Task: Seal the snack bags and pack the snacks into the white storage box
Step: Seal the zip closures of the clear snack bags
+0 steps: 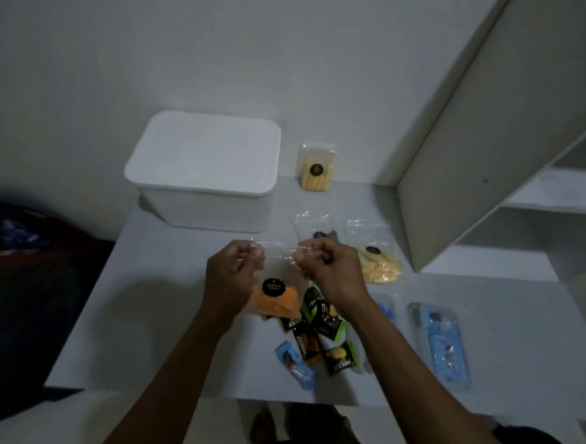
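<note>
I hold a clear bag of orange snacks point(275, 299) with a black round label above the white table point(162, 316). My left hand point(232, 269) pinches the bag's top strip at its left end, and my right hand point(330, 268) pinches the strip at its right end. The white storage box point(202, 168) stands with its lid on at the back of the table, beyond my hands. A clear bag of yellow snacks point(380, 265) lies just right of my right hand. Another clear bag point(314, 223) is partly hidden behind my right hand. A bag of yellow sticks point(317, 170) leans against the wall.
Several small green-and-black packets point(316, 329) and a blue packet point(295, 362) lie under my forearms. Long blue packs point(445, 344) sit at the right. A white shelf unit point(495, 148) rises on the right. Dark bedding point(17, 273) lies left of the table.
</note>
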`<action>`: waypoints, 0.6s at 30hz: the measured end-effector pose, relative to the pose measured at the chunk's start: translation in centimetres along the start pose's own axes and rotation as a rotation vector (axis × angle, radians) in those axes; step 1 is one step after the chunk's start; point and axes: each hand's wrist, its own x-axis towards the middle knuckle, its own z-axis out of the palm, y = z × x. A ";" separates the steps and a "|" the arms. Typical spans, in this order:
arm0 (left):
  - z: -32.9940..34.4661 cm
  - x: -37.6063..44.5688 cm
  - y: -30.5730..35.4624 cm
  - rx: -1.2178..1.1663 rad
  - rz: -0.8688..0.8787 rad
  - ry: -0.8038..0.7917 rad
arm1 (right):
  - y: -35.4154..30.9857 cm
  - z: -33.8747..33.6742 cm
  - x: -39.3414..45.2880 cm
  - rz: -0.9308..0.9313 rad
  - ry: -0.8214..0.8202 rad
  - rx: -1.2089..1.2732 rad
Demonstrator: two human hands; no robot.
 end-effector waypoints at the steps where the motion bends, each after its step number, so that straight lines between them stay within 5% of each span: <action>1: 0.1 0.1 1.0 -0.033 0.022 -0.012 | -1.2 -0.4 0.0 -0.033 -0.009 -0.008; 12: 2.5 0.4 9.4 -0.156 0.101 -0.009 | -11.5 -2.4 1.0 -0.398 -0.108 -0.703; 18: 3.5 1.0 11.6 -0.179 0.115 -0.012 | -14.1 -2.4 1.5 -0.476 -0.124 -0.800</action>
